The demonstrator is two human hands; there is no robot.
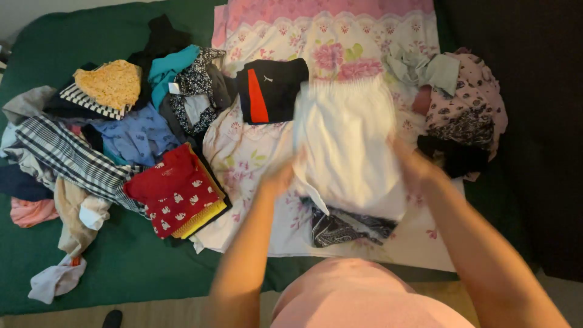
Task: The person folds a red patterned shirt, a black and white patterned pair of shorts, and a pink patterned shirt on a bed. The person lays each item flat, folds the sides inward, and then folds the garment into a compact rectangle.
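Fingers of our left hand (280,176) and right hand (414,163) grip a white garment (346,143) by its sides, above the floral sheet (255,152) on the green bed (127,261); loose clothes (109,146) lie left.

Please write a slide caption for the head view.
Both hands, left and right, hold a white garment above a floral sheet.

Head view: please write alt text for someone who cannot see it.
Two bare hands, left hand and right hand, hold a white garment by its sides above a floral sheet on a green bed. A pile of mixed clothes lies to the left, a smaller heap to the right.
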